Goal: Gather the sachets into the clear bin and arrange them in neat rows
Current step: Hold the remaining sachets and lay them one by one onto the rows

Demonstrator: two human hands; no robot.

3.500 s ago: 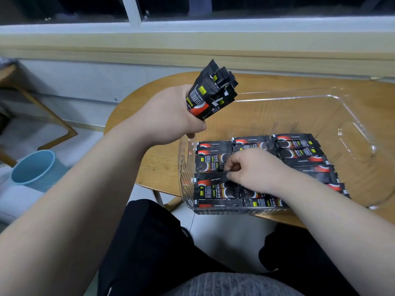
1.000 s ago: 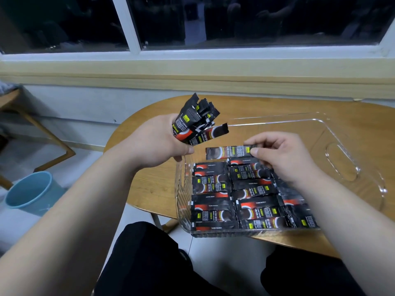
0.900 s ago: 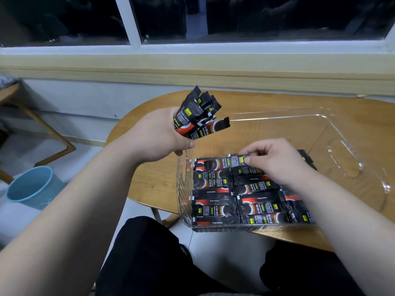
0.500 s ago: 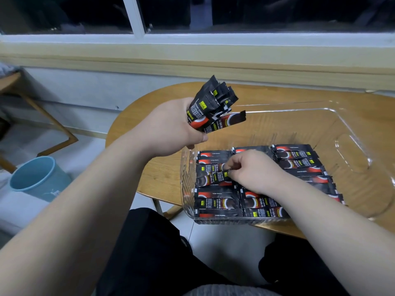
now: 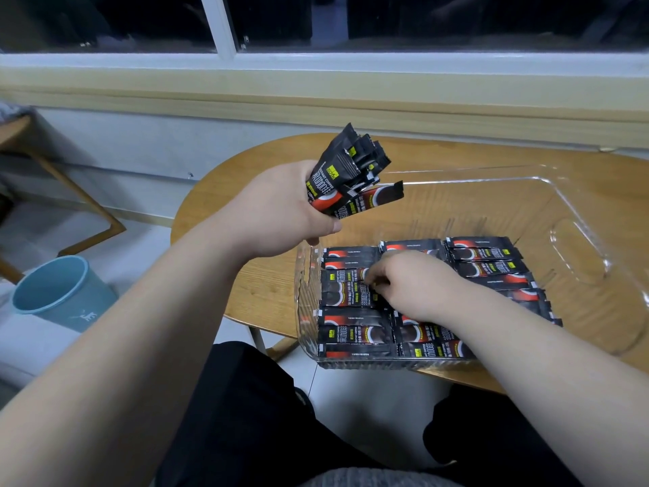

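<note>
I'm holding my left hand (image 5: 281, 209) clenched around a bundle of sachets (image 5: 346, 174) above the clear bin's (image 5: 562, 205) left wall, while my right hand (image 5: 416, 286) is sitting inside, fingertips pinching one sachet (image 5: 346, 298) lying in the left row.

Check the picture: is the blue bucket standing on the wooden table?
No, the blue bucket stands on the floor, left of the wooden table.
</note>
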